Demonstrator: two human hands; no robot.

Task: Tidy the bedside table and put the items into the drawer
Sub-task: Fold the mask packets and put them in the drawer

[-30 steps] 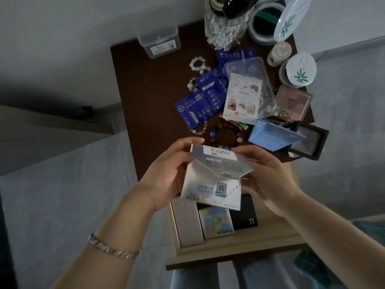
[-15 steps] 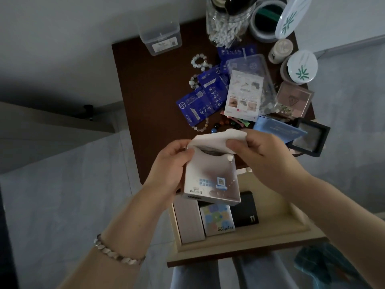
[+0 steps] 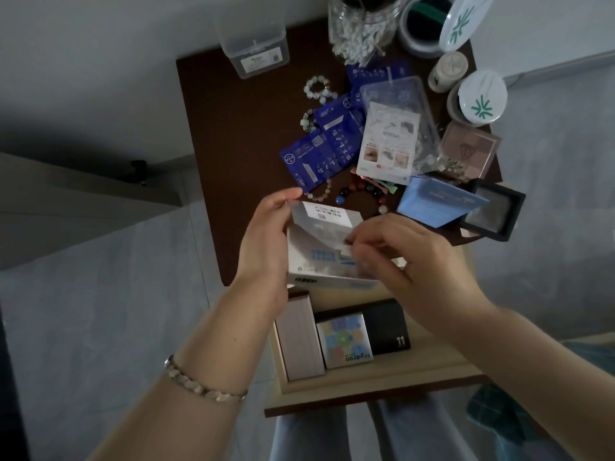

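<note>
The left hand [image 3: 266, 241] wraps the left edge of the white box [image 3: 319, 247], with its thumb up at the far left corner and its fingers curled behind. The box is held in the air over the front edge of the bedside table [image 3: 239, 128] and above the open drawer [image 3: 366, 380], its broad printed face turned up and its barcode-labelled end pointing away from the person; its long axis cannot be told, since the right part is covered. The right hand [image 3: 416, 261] lies on the box's right side, its curled fingers pinching at the face.
</note>
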